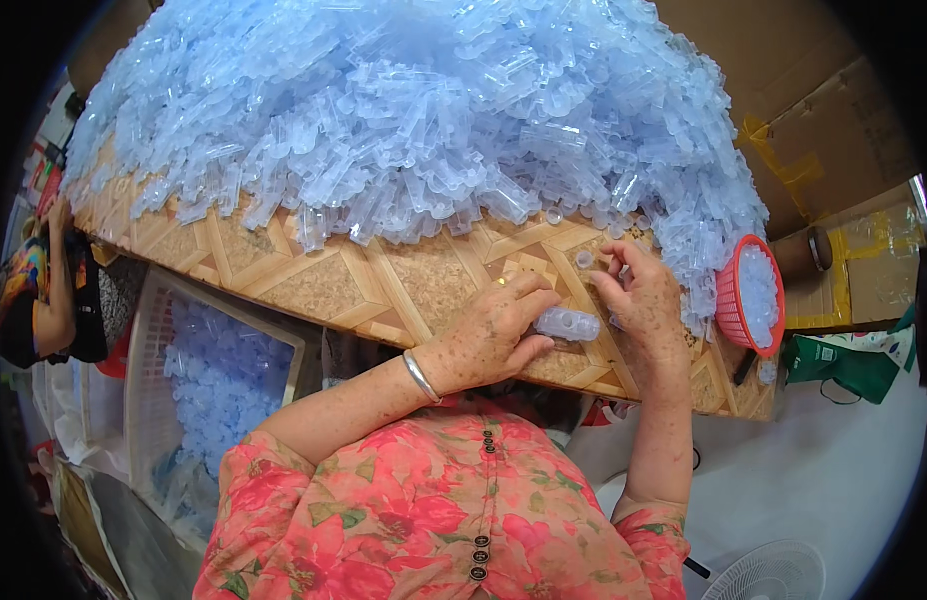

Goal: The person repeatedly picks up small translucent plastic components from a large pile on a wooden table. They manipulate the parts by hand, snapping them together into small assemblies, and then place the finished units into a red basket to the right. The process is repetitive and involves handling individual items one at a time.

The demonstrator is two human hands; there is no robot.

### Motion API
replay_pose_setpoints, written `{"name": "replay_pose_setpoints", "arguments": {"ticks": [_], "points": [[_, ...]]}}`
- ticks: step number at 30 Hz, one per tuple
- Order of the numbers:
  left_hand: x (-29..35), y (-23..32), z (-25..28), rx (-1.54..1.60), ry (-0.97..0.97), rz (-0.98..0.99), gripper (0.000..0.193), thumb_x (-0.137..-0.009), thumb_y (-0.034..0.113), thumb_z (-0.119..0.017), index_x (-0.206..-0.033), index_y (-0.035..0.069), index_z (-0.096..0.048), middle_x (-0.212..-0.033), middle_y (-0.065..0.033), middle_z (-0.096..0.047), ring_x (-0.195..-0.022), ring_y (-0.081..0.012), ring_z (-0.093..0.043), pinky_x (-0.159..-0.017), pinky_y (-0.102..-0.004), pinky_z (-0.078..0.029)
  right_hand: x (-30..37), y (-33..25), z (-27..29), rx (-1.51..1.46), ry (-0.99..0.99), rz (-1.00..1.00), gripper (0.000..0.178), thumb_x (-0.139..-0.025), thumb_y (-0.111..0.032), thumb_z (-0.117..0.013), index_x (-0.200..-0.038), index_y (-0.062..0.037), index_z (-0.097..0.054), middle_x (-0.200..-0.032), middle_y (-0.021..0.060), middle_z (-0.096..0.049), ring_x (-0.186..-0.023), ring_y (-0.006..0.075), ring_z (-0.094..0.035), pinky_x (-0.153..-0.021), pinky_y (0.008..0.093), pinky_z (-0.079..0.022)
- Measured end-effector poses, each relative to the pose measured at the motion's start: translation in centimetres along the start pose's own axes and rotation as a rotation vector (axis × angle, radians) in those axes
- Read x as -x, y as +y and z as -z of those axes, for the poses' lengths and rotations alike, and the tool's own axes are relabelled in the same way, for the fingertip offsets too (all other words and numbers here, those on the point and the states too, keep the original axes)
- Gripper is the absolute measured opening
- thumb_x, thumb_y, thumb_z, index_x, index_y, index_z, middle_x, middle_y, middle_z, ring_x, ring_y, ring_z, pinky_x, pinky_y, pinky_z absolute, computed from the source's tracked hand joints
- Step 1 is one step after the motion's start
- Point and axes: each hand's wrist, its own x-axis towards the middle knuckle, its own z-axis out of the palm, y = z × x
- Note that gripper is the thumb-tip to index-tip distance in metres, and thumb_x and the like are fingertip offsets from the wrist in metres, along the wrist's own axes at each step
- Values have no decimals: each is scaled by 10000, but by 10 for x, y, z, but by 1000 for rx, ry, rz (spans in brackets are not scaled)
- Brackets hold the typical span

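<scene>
My left hand (496,330), with a silver bangle on the wrist and a ring on one finger, grips a short clear plastic tube (569,323) between thumb and fingers, close above the table's near edge. To its right, my right hand (643,296) is half curled, thumb and forefinger apart with nothing seen between them. Just off those fingertips is a small round clear cap (584,259). Beyond both hands rises a large heap of clear, bluish plastic pieces (413,140), with some loose ones along its front edge.
The table's patterned top (383,285) runs across in front of me. A red basket (728,305) of small clear pieces stands at its right end. At lower left is a white crate (148,400) of similar pieces. Cardboard boxes (813,130) are at right; another person's arm (53,290) shows far left.
</scene>
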Motion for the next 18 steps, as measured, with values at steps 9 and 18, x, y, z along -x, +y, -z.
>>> {"name": "replay_pose_setpoints", "arguments": {"ticks": [9,18], "points": [[0,0,1,-21,-6,5,494,-802,123,-818,-1246,17,-629,-1211,-162,-619,-1053,-379,-655,-905,-449,-531,-9,-10,-18,143,98,218,320,-868,-258,-780,-1136,-95,-719,-1064,84,-671,-952,332,-693,-811,447,-548],[0,0,1,-7,-11,-2,489,-800,117,-814,-1243,27,-627,-1204,-158,-619,-1048,-377,-652,-901,-451,-531,-9,-5,-23,-95,-6,173,235,-905,-190,-736,-1100,-58,-740,-934,111,-721,-903,333,-701,-803,427,-545]]}}
